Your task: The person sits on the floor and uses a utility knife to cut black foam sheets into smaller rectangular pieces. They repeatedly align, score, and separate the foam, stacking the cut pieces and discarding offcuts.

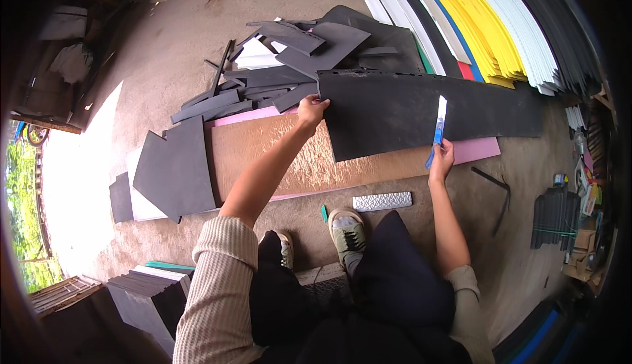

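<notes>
With my left hand (312, 110) I pinch the left edge of a long black foam sheet (388, 110). The sheet is lifted at that end and stretches off to the right, over a worn brown board (263, 156). My right hand (442, 160) is closed around a blue utility knife (438, 133) in front of the sheet. The knife's pale blade end points up and away from me. Pink sheet (479, 149) shows under the board's edges. A patterned silver-grey bar (382, 201) lies on the floor near my shoe.
Black foam offcuts (276, 68) are heaped beyond the board. Cut black pieces (174, 166) lie at its left end. Yellow sheets (474, 22) and white sheets (517, 22) are stacked at the far right. A bundled black stack (556, 216) stands right; dark panels (148, 298) stand near left.
</notes>
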Demonstrator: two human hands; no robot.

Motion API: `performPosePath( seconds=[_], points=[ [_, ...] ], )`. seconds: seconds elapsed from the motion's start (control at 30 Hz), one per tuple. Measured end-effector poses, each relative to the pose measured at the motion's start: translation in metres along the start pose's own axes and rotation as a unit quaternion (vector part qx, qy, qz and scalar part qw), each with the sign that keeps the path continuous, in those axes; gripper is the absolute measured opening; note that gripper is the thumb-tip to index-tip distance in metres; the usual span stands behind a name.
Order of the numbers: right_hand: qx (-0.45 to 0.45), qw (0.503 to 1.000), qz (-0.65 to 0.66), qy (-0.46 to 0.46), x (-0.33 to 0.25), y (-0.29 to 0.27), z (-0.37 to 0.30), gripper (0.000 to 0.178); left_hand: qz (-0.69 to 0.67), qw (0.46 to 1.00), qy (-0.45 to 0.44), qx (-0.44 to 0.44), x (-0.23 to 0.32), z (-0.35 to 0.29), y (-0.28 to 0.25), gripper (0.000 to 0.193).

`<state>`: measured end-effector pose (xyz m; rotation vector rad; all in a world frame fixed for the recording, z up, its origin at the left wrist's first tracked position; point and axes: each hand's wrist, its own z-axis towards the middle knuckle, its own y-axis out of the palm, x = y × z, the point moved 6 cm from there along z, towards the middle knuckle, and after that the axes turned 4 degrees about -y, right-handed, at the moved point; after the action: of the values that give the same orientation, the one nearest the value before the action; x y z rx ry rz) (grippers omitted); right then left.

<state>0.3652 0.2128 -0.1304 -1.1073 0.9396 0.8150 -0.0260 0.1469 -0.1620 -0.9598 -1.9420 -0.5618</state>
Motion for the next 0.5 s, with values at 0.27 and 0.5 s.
performPosePath(
  seconds=[0.27,0.5],
  points=[
    [-0.138,0.985,0.022,-0.104,-0.085,0.041,0.046,0.02,-0.005,0.994,0.038,0.105,-0.01,-0.021,-0.137,0.029],
    [-0.473,0.851,-0.116,-0.197,-0.156,0.152,-0.041,0.021,0.211,0.935,0.117,0.26,-0.014,-0.085,-0.295,0.037]
  ],
)
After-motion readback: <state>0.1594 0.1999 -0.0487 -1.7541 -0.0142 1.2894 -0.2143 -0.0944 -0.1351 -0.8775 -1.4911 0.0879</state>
